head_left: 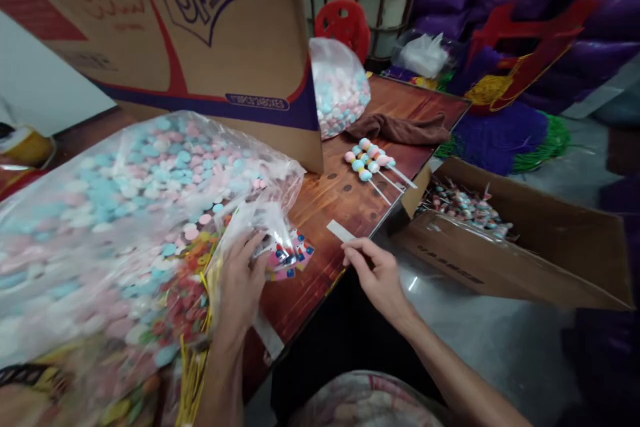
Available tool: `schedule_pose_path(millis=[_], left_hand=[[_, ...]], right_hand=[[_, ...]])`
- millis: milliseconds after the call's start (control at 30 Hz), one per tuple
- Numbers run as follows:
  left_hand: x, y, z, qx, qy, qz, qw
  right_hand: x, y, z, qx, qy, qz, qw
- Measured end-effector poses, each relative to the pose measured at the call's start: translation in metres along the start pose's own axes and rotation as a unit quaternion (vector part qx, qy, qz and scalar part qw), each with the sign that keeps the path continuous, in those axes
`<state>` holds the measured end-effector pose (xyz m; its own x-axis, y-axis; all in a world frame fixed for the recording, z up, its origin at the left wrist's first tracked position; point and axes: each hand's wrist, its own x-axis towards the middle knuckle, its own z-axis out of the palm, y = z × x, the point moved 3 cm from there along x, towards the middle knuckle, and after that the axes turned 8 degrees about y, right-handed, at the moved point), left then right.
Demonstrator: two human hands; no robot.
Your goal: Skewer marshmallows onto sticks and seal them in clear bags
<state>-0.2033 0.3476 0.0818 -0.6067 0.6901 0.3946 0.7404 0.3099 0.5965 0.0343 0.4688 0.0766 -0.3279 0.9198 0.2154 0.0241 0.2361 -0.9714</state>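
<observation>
My left hand (243,277) is at the clear plastic bags (263,223), its fingers curled into the film. Colourful printed cards (293,257) lie just beyond its fingertips. My right hand (377,273) is over the table's front edge with thumb and forefinger pinched together. Right by those fingertips is a white strip (340,231); I cannot tell whether they grip it. Farther back, several marshmallow skewers (369,160) in pink, blue and white lie side by side, their sticks pointing toward the edge.
A large bag of marshmallows (150,173) covers the left side, with gummy candies (193,293) and yellow ties (193,380) beside it. A big carton (215,73) stands behind. A brown cloth (400,128) lies at the back. An open box (500,260) of wrapped sweets sits right.
</observation>
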Motion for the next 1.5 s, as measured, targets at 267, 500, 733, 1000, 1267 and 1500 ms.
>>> schedule_pose_path(millis=[267,500,733,1000,1267,1500], left_hand=[[0.008,0.01,0.013,-0.035,0.085,-0.05,0.994],[0.003,0.025,0.006,-0.087,0.136,-0.062,0.985],[-0.024,0.085,0.016,-0.2,0.108,-0.079,0.97],[-0.053,0.107,0.062,-0.619,-0.068,-0.45,0.641],[-0.029,0.11,0.07,-0.599,0.004,-0.408,0.689],[-0.034,0.114,0.08,-0.561,0.051,-0.371,0.739]], right_hand=[[-0.019,-0.013,0.037,-0.087,-0.098,-0.142,0.981],[-0.017,-0.021,0.049,-0.033,-0.095,-0.073,0.992],[0.004,-0.015,0.061,0.227,-0.046,0.2,0.952],[0.008,-0.015,0.03,0.194,-0.02,0.162,0.967],[0.007,-0.012,0.015,0.13,0.005,0.116,0.985],[0.006,-0.003,0.015,0.138,0.032,0.134,0.981]])
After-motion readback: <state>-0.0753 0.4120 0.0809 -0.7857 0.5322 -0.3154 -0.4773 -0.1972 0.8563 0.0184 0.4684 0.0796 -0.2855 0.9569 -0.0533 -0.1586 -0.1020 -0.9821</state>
